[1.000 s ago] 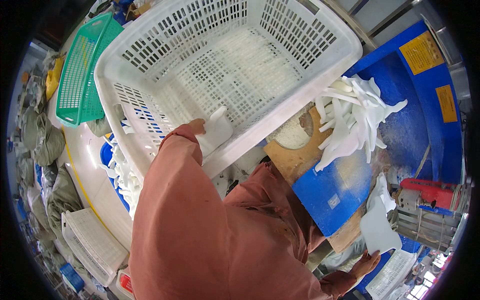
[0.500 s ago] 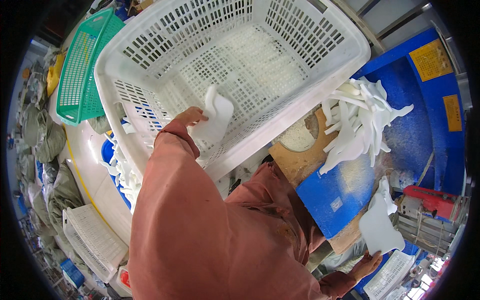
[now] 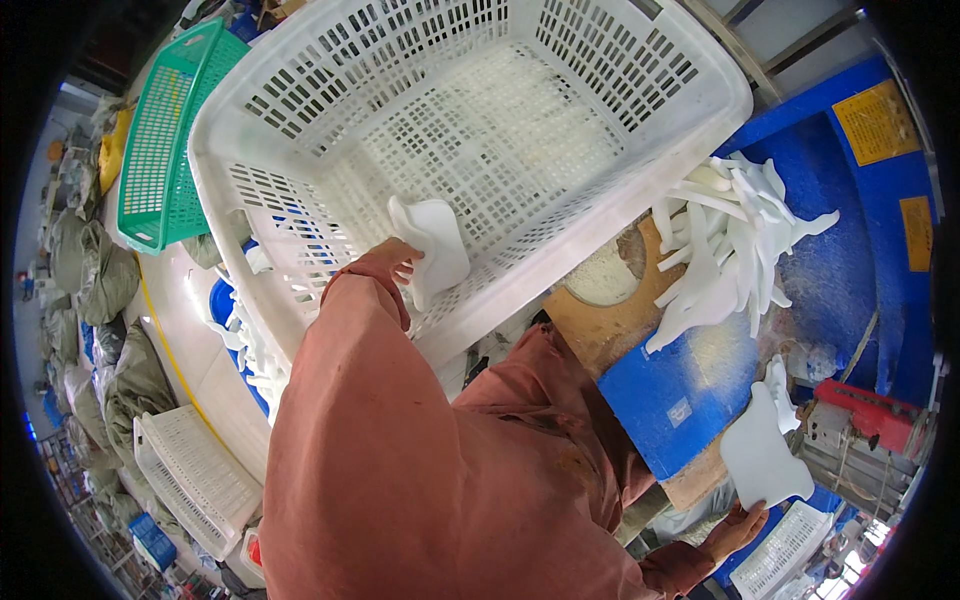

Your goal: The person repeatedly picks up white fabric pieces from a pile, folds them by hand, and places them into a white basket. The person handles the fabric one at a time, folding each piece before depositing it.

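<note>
Inside the large white crate [image 3: 680, 175], my left hand [image 3: 385, 265] is closed on the edge of a white curved panel [image 3: 440, 240]. That panel is thin and smooth with a wavy edge, and stands tilted near the crate's near wall. At the lower right my right hand [image 3: 735, 530] grips the bottom edge of a second panel, a flat white plate [image 3: 762, 452] with rounded corners and a concave side. Part of the right-hand fingers is hidden behind it.
White curved strips [image 3: 725, 245] lie heaped on a dusty blue work surface [image 3: 665, 400] beside a wooden board [image 3: 590, 335] with a round hole. Nearby is a red clamp-like device [image 3: 865, 410]. A green basket [image 3: 150, 190] and stacked white crates [image 3: 190, 480] stand at left.
The panel in my left hand has tipped, its upper end swinging left and its lower part moving right. My right hand and its panel have barely moved.
</note>
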### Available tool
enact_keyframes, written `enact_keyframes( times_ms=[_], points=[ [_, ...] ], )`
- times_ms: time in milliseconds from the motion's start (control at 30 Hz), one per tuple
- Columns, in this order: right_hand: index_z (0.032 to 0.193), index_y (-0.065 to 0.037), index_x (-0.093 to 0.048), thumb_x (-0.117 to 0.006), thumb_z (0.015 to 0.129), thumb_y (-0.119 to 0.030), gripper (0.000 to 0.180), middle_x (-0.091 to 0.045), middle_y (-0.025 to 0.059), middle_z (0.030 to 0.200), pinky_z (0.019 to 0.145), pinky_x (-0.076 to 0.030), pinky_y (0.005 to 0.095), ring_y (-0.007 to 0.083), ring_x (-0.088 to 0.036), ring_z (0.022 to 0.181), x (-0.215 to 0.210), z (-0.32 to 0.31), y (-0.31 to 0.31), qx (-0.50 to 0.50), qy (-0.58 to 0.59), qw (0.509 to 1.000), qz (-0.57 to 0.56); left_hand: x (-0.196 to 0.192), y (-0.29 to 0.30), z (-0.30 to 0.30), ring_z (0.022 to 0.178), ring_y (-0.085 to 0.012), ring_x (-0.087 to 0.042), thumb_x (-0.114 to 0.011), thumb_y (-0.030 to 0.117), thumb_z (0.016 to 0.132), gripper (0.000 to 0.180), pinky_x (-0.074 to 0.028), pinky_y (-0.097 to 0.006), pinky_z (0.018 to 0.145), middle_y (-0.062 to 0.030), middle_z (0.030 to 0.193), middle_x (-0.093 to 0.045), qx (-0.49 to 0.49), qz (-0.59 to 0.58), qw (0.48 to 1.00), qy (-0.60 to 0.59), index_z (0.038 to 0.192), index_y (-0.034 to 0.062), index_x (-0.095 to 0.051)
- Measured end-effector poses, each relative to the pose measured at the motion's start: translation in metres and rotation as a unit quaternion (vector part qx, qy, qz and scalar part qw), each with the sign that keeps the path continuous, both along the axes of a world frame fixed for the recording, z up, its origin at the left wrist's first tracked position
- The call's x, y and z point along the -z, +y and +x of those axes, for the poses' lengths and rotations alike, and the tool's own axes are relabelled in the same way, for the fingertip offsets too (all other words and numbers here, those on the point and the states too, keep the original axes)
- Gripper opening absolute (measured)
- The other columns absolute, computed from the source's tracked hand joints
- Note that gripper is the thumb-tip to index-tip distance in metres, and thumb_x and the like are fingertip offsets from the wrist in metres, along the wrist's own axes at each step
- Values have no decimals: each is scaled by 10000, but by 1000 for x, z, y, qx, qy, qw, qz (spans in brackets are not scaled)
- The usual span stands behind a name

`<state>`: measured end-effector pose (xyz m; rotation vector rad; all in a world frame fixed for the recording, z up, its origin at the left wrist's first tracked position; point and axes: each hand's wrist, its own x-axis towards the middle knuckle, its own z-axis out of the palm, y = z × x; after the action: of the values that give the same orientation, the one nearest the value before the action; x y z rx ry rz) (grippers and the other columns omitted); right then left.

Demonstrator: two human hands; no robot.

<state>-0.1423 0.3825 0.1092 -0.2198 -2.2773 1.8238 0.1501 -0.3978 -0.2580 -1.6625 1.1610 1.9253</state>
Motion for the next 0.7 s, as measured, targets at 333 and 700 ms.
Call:
enact_keyframes(
  times_ms=[333,700],
  points=[
    [1239,-19,-591,-601,1076,-233,270,-661,104,1189,870,-561,309,195,-648,1051,-2,0,-15,-23,5,999,-25,-4,3,11,1226,-367,-587,-741,201,953,469,-553,-629,922,-162,1380,-552,3,-6,999,-39,1347,33,-550],
    [1196,-20,-607,-609,1071,-220,236,-680,105,1159,868,-572,311,189,-667,1007,3,-3,-7,-27,6,999,-18,-31,3,25,1174,-354,-604,-711,208,967,404,-535,-602,936,-128,1250,-597,-10,-22,999,-40,1310,42,-576]
  ],
)
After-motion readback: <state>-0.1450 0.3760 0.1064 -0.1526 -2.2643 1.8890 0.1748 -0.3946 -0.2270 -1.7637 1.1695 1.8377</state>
